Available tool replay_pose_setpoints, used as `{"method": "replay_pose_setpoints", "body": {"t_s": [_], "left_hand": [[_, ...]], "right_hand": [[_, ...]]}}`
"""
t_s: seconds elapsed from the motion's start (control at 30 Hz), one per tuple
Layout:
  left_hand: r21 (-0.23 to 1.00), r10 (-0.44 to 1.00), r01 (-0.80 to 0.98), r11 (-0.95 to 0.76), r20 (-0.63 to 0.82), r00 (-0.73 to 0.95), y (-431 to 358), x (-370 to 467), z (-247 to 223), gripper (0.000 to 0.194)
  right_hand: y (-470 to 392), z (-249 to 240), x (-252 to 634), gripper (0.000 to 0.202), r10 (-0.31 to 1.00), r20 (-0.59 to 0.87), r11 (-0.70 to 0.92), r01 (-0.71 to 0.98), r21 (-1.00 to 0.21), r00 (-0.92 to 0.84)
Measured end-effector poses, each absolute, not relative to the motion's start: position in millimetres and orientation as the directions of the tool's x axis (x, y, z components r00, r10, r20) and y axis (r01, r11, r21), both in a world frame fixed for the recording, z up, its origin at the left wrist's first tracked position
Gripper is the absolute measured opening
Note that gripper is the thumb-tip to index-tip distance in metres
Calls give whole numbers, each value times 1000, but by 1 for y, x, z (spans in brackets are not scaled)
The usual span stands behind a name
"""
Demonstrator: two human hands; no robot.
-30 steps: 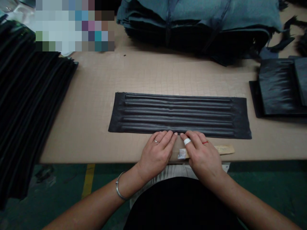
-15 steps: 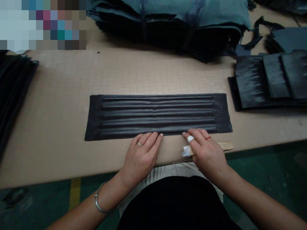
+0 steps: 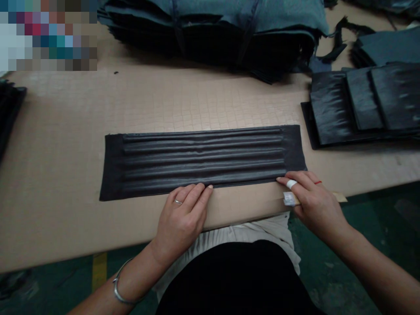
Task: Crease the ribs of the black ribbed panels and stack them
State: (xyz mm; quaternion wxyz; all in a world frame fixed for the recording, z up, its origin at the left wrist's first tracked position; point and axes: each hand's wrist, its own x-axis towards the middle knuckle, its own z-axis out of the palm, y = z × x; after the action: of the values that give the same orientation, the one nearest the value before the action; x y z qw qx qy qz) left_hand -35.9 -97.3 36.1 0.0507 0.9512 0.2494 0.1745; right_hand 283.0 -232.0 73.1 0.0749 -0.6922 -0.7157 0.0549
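A black leather panel [image 3: 203, 157] with long raised ridges lies flat on the table. My left hand [image 3: 183, 214] is closed at its near edge, fingers together and fingertips on the leather left of the panel's right half. Further right, my right hand [image 3: 315, 201] touches the same near edge by the right corner with its fingertips. Tucked in that hand is a flat wooden stick [image 3: 341, 197] with a white wrapped end; its middle is hidden by the fingers. White tape circles one right finger.
A large strapped bundle of dark leather sheets [image 3: 213, 22] lies at the back of the tan table [image 3: 65, 175]. Black leather pieces [image 3: 364, 100] are stacked at the right, and another dark pile [image 3: 9, 105] stands at the left edge.
My right hand has slid right along the panel's near edge, carrying the wooden stick. My left hand stays at the edge. The whole view has shifted and turned slightly.
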Motion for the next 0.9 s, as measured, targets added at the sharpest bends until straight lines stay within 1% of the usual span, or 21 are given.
{"method": "replay_pose_setpoints", "body": {"t_s": [0.13,0.23,0.37,0.43,0.53,0.67,0.77,0.9], "left_hand": [[181,491,456,-871,304,817,-97,-38,37,52],[177,487,454,-873,309,817,-98,-38,36,50],[170,484,453,-875,328,811,-98,-37,33,47],[173,485,453,-875,339,807,-99,-36,33,45],[192,496,457,-868,350,795,-101,-35,32,42],[215,518,471,-856,343,784,-104,-34,33,38],[212,525,480,-851,334,783,-105,-35,35,38],[208,533,491,-846,337,776,-103,-43,36,37]], "right_hand": [[-242,70,307,57,999,35,17,987,-161,-11],[-249,71,317,53,999,47,-3,989,-149,10],[-245,75,294,45,997,62,-36,992,-121,44],[-236,74,266,46,996,88,-10,989,-150,24],[-213,68,214,49,990,130,75,976,-206,-49],[-184,63,158,45,982,126,167,956,-241,-140],[-173,64,144,43,982,103,180,954,-240,-159],[-172,66,149,52,980,93,193,955,-227,-176]]}}
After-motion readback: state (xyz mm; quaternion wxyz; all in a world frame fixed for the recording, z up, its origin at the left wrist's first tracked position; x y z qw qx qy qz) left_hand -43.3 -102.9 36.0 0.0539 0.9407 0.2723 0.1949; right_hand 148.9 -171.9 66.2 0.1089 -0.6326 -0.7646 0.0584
